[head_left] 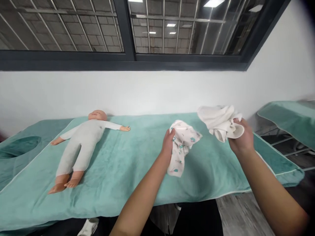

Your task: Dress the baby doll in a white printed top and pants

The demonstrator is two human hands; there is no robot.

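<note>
My left hand (168, 144) is closed on a white cloth with small teal prints (183, 144), which hangs down over the bed. Out to the right, my right hand (242, 136) grips a bunched plain white cloth (216, 121), raised above the bed's far right part. The two cloths are apart from each other. Whether either is a garment cannot be made out from its folds. A baby doll (83, 141) in a pale long-sleeved bodysuit lies on its back to the left, arms spread and feet bare, away from both hands.
A teal plush cover (137, 183) lies over the bed, with a hole (22, 147) at its left end. The white wall (152, 91) and a barred window (172, 32) rise behind. Another teal-covered bed (292, 118) stands at right. A white shoe (89, 226) shows below.
</note>
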